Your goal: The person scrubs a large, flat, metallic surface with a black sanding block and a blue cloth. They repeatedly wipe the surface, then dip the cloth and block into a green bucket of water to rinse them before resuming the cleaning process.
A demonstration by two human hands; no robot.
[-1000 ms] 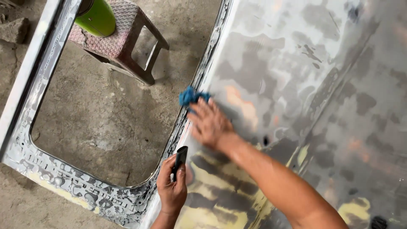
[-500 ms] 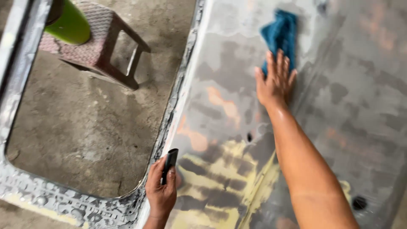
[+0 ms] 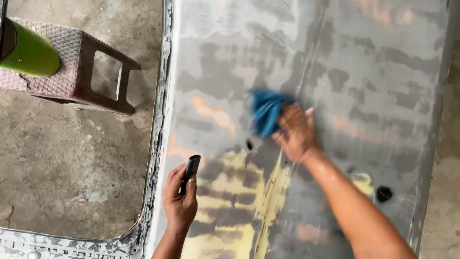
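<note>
head view, looking down on a large sanded metal panel [image 3: 364, 72], grey with patches of yellow, orange and dark primer, wet in places. the right hand [image 3: 296, 133] lies palm-down on the middle of the panel, fingers spread and nearly flat, pressing a crumpled blue cloth [image 3: 265, 111] against the surface; the cloth sits under and just beyond the fingertips, and both are blurred. the left hand [image 3: 180, 199] rests at the panel's left edge, fingers curled closed around a small black block [image 3: 191, 168], which sticks up from the grip with its upper end free. two small dark holes show in the panel, one just below the cloth [image 3: 249, 144] and one near the right forearm [image 3: 384, 193]. left of the panel a window-shaped opening with a rough, flaking frame [image 3: 155, 158] shows the concrete floor [image 3: 72, 177] below. on the floor stands a reddish woven plastic stool [image 3: 76, 72], with a green cylinder [image 3: 29, 52] lying on its seat.
</note>
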